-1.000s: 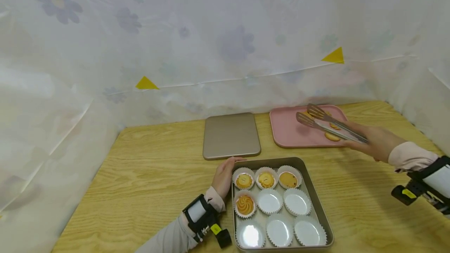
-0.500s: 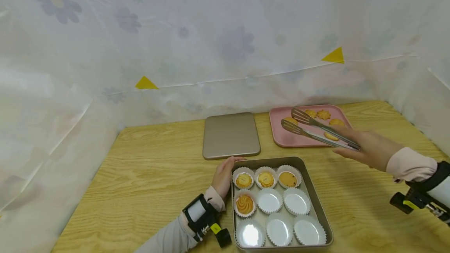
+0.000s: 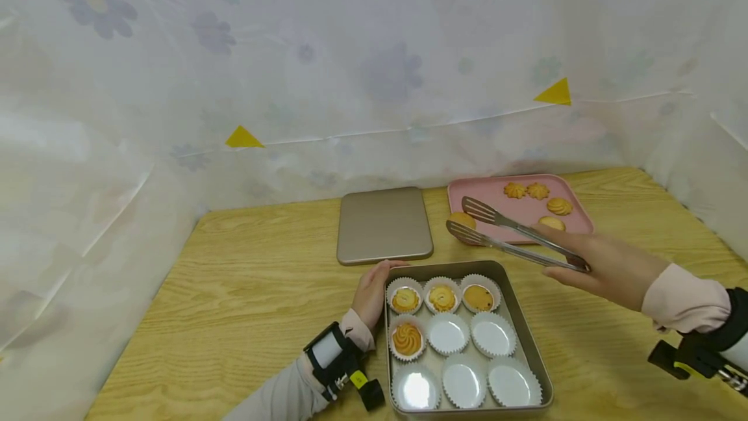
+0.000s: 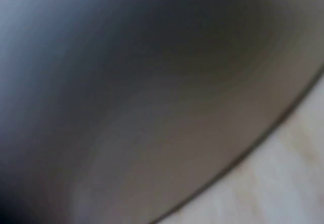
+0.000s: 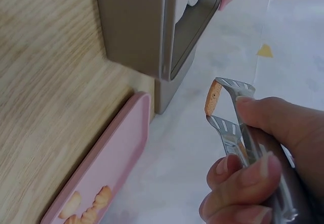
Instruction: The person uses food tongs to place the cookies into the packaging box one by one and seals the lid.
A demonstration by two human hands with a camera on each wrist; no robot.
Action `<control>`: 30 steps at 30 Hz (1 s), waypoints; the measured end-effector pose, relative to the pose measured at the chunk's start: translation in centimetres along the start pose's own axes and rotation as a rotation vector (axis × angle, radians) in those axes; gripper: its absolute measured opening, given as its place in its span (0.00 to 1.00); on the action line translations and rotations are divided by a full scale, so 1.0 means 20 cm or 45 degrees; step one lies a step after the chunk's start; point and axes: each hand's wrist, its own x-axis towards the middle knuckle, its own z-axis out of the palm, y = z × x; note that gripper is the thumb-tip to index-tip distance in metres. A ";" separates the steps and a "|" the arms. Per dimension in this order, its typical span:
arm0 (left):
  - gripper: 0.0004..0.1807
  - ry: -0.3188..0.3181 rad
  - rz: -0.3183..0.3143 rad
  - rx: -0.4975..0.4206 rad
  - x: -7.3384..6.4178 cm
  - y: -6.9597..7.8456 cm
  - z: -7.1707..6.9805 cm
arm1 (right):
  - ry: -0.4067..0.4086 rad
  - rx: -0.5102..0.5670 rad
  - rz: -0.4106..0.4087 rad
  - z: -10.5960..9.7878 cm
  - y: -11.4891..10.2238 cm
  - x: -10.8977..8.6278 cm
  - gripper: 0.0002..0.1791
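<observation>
My right hand (image 3: 602,258) holds metal tongs (image 3: 520,232) with slotted ends. Between the tong tips a round cookie (image 3: 462,219) is pinched; the right wrist view shows this cookie (image 5: 213,97) edge-on. Against the left wall and back corner of a square baking pan (image 3: 528,336), my left hand (image 3: 368,294) rests with its fingers along the back edge. Paper cups (image 3: 448,334) in rows line the pan. Cookies (image 3: 406,340) sit in the back row and the left cup of the middle row; the other cups hold nothing.
A pink tray (image 3: 487,190) with several cookies (image 3: 559,206) lies at the back right. Left of it is a flat, square bronze-coloured lid or pan (image 3: 386,226). A flower-patterned sheet (image 3: 374,70) encloses the wooden table (image 3: 234,304). The left wrist view is mostly blurred.
My right hand has moved left and towards me, carrying the tongs and pinched cookie from the tray's middle to its front left edge. The left hand stays by the pan.
</observation>
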 end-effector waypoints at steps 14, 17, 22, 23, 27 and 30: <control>0.24 -0.018 -0.023 -0.022 -0.01 0.00 0.00 | 0.026 -0.043 -0.131 0.04 -0.10 -0.06 0.35; 0.24 -0.016 -0.018 -0.019 0.00 0.00 0.00 | 0.033 -0.049 -0.175 0.05 -0.11 -0.07 0.36; 0.24 -0.012 -0.005 -0.009 0.00 0.00 0.00 | 0.041 -0.019 -0.250 0.07 -0.13 -0.09 0.34; 0.24 -0.012 -0.006 -0.006 0.00 0.00 0.00 | 0.059 -0.013 -0.277 0.07 -0.13 -0.09 0.34; 0.24 -0.006 -0.006 0.014 0.00 -0.01 -0.01 | 0.104 -0.006 -0.350 0.09 -0.15 -0.11 0.36; 0.24 -0.003 -0.006 0.027 0.00 -0.01 -0.01 | 0.134 -0.021 -0.387 0.10 -0.17 -0.12 0.36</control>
